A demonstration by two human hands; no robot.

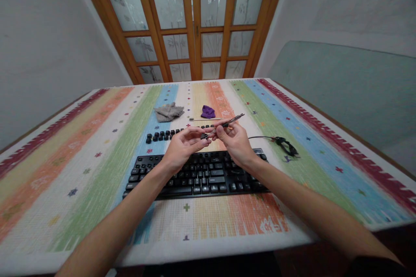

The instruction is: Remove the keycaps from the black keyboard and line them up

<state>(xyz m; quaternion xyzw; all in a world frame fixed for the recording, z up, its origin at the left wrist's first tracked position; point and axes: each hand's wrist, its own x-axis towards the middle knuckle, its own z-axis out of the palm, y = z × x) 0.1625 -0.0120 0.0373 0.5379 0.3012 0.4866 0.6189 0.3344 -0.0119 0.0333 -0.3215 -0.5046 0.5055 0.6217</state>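
Note:
My left hand (183, 145) is closed above the upper edge of a black keyboard (209, 180), pinching a small black keycap (204, 136) at its fingertips. My right hand (236, 142) grips a slim tool (233, 120) with a dark body and thin metal prongs pointing up and to the right. Its other end meets the keycap between both hands, where the fingers partly hide it. Under my forearms the keyboard lies flat, most of its keys in place. Behind it, black loose keycaps (159, 135) stand in rows, partly covered by my hands.
A grey cloth (169, 112) and a purple cloth (208, 111) lie farther back. A thin brush (193, 119) rests before the purple one. The bundled black cable (286, 145) sits at right on the striped tablecloth (97, 181). Wooden glazed doors (191, 30) stand behind the table.

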